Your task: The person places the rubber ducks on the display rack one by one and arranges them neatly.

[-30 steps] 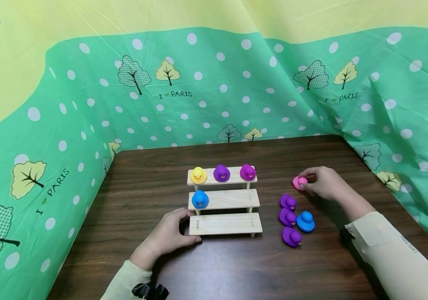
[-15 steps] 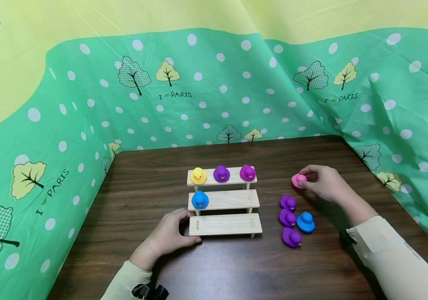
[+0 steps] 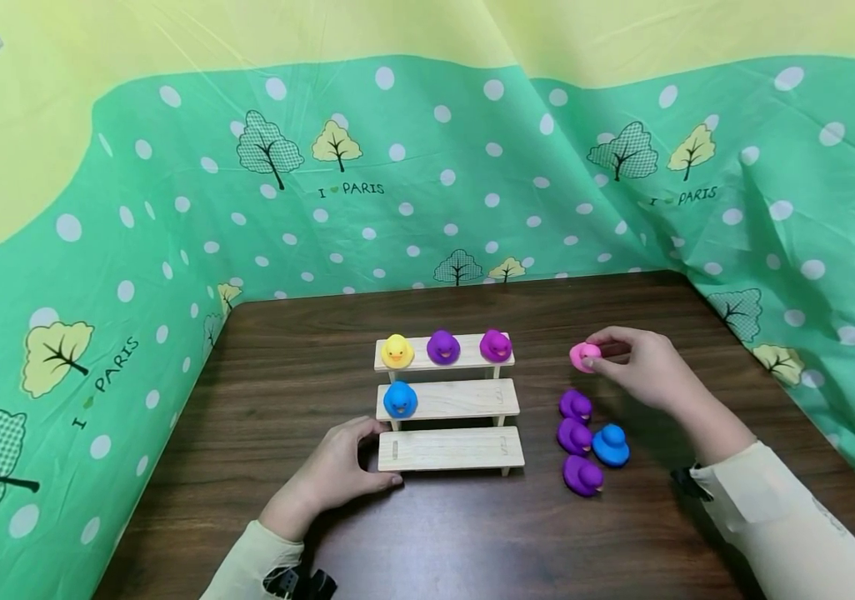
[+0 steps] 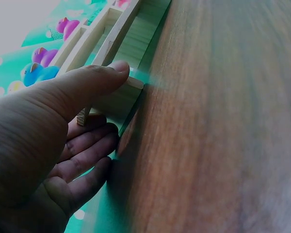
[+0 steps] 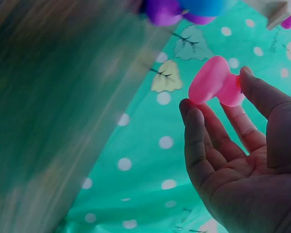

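Observation:
My right hand pinches a pink rubber duck between thumb and fingertips, right of the three-tier wooden stand. In the right wrist view the pink duck is seen against the cloth. At the stand's left end, my left hand grips the lowest tier; the left wrist view has the thumb over its front side and the fingers beyond. On the top tier sit a yellow duck, a purple duck and a magenta-purple duck. A blue duck occupies the middle tier's left end.
Right of the stand, three purple ducks form a column on the dark wooden table, with another blue duck beside them. A green and yellow patterned cloth hangs around the table's back and sides.
My right hand has carried the pink duck a short way left, toward the stand. The left hand and the other ducks stay in place.

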`<act>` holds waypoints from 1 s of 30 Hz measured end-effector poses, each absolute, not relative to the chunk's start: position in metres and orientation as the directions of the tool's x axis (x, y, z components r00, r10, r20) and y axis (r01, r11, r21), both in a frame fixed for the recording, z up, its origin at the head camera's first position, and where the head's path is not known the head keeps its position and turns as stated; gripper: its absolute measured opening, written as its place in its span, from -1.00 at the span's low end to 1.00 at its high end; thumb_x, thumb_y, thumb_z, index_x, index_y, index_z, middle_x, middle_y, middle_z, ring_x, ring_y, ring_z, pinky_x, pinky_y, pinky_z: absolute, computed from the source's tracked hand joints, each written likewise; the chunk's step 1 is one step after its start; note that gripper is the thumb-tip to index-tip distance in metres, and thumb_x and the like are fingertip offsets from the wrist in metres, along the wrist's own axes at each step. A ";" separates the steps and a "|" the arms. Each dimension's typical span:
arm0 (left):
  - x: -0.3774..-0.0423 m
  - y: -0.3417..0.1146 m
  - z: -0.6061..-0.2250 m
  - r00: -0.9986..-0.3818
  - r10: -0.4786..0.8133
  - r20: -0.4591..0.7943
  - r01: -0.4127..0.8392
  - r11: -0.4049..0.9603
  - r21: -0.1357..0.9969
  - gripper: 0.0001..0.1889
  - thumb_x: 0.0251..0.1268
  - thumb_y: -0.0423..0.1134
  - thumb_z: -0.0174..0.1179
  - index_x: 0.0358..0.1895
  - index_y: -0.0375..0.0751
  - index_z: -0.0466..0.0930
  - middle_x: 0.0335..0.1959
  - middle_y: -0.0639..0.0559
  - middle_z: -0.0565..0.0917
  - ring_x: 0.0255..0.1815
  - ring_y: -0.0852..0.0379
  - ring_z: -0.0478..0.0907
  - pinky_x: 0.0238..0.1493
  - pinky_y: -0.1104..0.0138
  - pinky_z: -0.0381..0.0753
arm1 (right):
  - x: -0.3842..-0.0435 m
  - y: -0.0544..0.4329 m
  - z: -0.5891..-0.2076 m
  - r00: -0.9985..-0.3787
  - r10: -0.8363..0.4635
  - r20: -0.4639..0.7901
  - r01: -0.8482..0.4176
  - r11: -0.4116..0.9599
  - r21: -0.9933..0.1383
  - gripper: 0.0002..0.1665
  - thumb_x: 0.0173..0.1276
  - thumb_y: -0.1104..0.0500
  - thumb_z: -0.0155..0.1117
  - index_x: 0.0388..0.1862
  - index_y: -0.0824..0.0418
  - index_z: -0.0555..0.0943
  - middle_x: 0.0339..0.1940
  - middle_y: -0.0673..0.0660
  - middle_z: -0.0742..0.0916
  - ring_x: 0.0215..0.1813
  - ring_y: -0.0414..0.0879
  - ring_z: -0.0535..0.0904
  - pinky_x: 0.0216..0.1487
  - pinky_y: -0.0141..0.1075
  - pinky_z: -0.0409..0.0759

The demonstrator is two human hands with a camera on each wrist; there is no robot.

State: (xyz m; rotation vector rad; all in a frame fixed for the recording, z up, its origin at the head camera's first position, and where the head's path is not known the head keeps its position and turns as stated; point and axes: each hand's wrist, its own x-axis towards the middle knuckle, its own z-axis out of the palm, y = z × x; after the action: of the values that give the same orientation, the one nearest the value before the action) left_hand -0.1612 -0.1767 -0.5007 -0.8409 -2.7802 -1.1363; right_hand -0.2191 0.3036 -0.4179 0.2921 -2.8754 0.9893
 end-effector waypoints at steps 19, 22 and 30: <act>-0.161 -0.175 -0.499 -0.858 0.470 0.207 0.480 0.592 0.648 -0.45 -0.12 -0.06 0.73 -0.03 -0.03 0.66 -0.13 0.30 0.66 -0.03 0.25 0.62 0.15 0.15 0.64 | -0.217 0.278 -0.422 -0.953 -0.196 0.232 -0.296 0.773 -0.562 -0.82 0.36 0.28 0.50 -0.07 0.20 0.76 -0.20 0.10 0.83 -0.16 0.04 0.76 -0.15 -0.10 0.75; -0.161 -0.176 -0.498 -0.862 0.467 0.199 0.473 0.597 0.648 -0.45 -0.12 -0.05 0.73 -0.04 -0.02 0.66 -0.15 0.31 0.65 -0.04 0.26 0.61 0.14 0.16 0.64 | -0.220 0.275 -0.422 -0.958 -0.228 0.173 -0.286 0.770 -0.570 -0.77 0.36 0.24 0.50 -0.02 0.21 0.75 -0.13 0.15 0.82 -0.11 0.07 0.75 -0.11 -0.02 0.74; -0.161 -0.175 -0.498 -0.860 0.469 0.201 0.476 0.595 0.647 -0.45 -0.11 -0.06 0.72 -0.03 -0.03 0.67 -0.15 0.30 0.65 -0.05 0.20 0.63 0.12 0.16 0.64 | -0.230 0.264 -0.423 -0.951 -0.289 0.106 -0.295 0.754 -0.586 -0.69 0.38 0.20 0.50 0.07 0.24 0.73 -0.02 0.21 0.80 0.00 0.11 0.75 -0.01 0.03 0.72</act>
State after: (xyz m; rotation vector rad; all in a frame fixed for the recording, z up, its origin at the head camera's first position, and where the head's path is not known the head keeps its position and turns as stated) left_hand -0.1605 -0.1750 -0.4979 -0.8290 -2.7977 -1.1391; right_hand -0.2305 0.2642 -0.4227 0.4884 -2.9343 0.9831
